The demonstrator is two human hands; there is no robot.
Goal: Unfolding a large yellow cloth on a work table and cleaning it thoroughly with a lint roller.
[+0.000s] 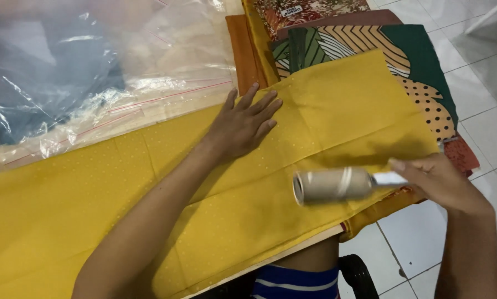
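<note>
Lint roller [332, 185]: lower right of the frame, a pale, nearly used-up roll on a light handle, lying level just above the cloth; whether it touches the fabric cannot be told.
Right hand [438, 182]: fingers closed around the roller's handle, at the right edge of the cloth.
Yellow cloth [121, 182]: a long dotted mustard length with fold creases, spread flat from lower left to right of centre.
Left hand [241, 123]: fingers spread and flat, palm pressing the cloth near its upper edge, holding nothing.
Progress: the cloth lies smooth with no lint visible; the roller sits at its right end, so how much has been rolled cannot be read. By judgement, the stretch toward the left may remain.
Patterned fabrics [370, 41]: stacked at upper right, under the yellow cloth's end.
Clear plastic bags [93, 72]: upper left.
White tiled floor [481, 83]: right side.
</note>
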